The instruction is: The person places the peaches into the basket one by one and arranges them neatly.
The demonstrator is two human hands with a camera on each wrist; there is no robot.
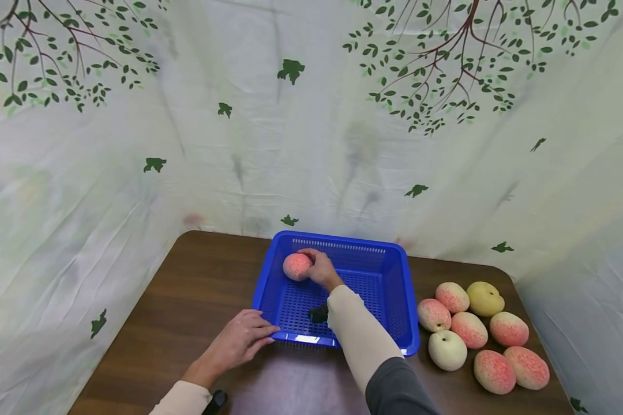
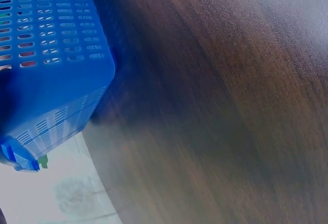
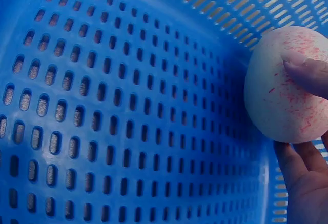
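Note:
A blue plastic basket (image 1: 374, 288) with slotted walls stands on the brown table. Inside it, toward the far left corner, my right hand (image 1: 322, 268) grips a pink-speckled peach (image 1: 296, 267). The right wrist view shows the thumb on one side of the pale peach (image 3: 277, 90) and the other fingers (image 3: 294, 165) beneath it, close by the basket wall. My left hand (image 1: 241, 337) rests at the basket's near left corner, fingertips on the rim. In the left wrist view only the basket's slotted outer side (image 2: 51, 96) shows, the hand mostly out of sight.
Right of the basket lies a group of several pink-speckled peaches (image 1: 469, 330), with a yellow fruit (image 1: 485, 299) and a cream-white one (image 1: 447, 350) among them. The table (image 1: 207, 276) meets a pale cloth backdrop (image 1: 311, 144) printed with leaves and branches.

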